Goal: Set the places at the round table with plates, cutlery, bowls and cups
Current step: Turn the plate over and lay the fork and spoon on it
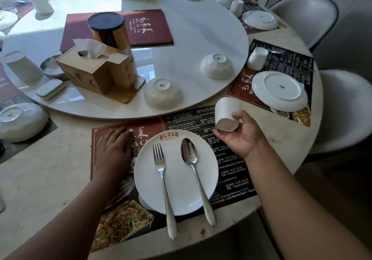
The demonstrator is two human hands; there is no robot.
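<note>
Step in hand is judged to be the cup. A white cup (227,113) is gripped, tilted, in the curled fingers of the right hand (241,137), apparently clear of the placemat (231,169), just beyond the right rim of the plate (149,175). A fork (161,171) and a spoon (190,153) are laid across the plate. The left hand (115,151) is pressed flat on the placemat, left of the plate. Next, the cup is to be righted and set down beyond the plate. The upturned bowl (163,94) beyond the plate is not yet placed.

Lying between the left hand (114,149) and the right hand (239,137): one fork (164,187), one spoon (198,179), one face-up plate (147,179). Sitting beyond the right hand: two face-down plates (279,89) and two cups (257,58), with a third cup (227,114) resting in its fingers. Standing farther ahead of both hands: at least five overturned bowls (163,96), plus two more cups leftward.
</note>
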